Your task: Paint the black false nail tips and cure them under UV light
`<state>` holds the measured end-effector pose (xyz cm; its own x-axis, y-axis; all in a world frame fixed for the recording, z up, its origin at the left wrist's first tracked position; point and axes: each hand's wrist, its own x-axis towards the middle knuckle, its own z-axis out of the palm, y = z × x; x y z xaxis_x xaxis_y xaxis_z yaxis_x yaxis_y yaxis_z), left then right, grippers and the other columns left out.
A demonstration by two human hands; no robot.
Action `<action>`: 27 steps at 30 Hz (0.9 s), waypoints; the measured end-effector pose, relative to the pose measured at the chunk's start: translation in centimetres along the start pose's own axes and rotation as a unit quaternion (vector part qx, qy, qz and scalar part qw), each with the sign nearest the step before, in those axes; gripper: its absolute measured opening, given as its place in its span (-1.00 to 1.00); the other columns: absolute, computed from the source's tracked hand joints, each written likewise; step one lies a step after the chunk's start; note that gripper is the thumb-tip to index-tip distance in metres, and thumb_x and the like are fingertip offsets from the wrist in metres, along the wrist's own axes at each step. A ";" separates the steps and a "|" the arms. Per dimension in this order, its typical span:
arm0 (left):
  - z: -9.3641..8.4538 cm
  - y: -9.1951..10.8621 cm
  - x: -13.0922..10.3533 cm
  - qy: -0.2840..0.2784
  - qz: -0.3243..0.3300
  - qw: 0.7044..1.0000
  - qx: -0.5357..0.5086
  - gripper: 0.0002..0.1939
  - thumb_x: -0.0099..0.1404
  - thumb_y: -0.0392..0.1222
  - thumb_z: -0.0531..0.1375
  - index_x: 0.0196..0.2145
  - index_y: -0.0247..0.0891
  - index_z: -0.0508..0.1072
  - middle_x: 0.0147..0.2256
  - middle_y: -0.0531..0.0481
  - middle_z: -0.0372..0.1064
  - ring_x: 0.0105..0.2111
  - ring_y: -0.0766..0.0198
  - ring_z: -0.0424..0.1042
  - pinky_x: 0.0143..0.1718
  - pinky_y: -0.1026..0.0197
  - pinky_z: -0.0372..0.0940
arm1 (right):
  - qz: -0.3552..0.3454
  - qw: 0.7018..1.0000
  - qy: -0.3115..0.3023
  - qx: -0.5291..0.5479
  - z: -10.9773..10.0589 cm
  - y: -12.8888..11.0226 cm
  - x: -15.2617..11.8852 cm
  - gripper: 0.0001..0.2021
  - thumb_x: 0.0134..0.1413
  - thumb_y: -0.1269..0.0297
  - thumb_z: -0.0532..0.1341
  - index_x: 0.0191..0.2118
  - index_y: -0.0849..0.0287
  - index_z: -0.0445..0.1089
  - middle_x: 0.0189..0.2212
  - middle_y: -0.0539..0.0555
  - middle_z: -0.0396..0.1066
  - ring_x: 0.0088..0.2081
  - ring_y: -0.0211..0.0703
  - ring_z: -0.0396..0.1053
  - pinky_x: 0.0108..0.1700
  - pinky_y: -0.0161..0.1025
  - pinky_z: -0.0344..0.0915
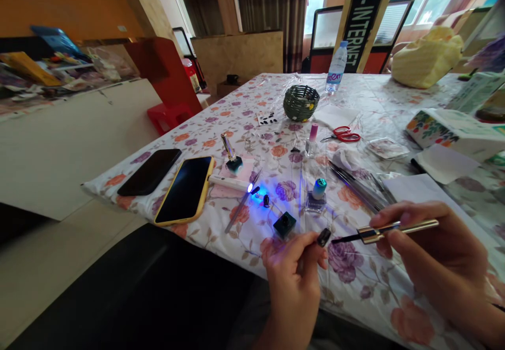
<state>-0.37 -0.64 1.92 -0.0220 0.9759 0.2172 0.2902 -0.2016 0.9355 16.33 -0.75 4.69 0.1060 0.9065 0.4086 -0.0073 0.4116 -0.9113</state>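
Observation:
My left hand [294,268] pinches a small, glossy black false nail [324,237] between thumb and finger. In my right hand [437,253] is a nail polish brush [379,233] with a gold handle; its dark bristles point left, just short of the nail. An uncapped dark polish bottle [284,225] stands right behind my left fingers. Farther left, a white pen-shaped lamp [231,183] shines blue light on a small black piece [266,201]. A clear bottle with a teal cap [316,197] stands behind the open one.
Two phones, one black [150,172] and one yellow-cased [184,189], lie at the left edge. Farther back are a gold-capped bottle [232,161], a pink-capped bottle [311,141], red scissors [345,135], a woven basket [301,103] and a water bottle [336,69]. Tweezers [359,187] lie right.

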 end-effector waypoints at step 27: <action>-0.2 0.7 0.3 -0.018 -0.081 0.986 -0.141 -0.90 0.17 -0.32 0.13 -0.41 -0.32 0.46 -0.61 0.08 0.36 -0.61 0.41 0.28 -0.49 0.37 0.23 | 0.018 0.998 0.008 -0.053 0.3 0.3 -0.2 -0.83 -0.02 0.51 0.20 -0.31 0.11 0.26 -0.32 0.03 0.39 -0.42 -0.29 0.36 -0.47 -0.38 0.35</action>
<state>-0.33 -0.53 2.72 -0.0116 0.9985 0.0529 0.0072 -0.0528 0.9986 16.01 -0.74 4.33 0.1243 0.9184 0.3756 0.0941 0.3659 -0.9259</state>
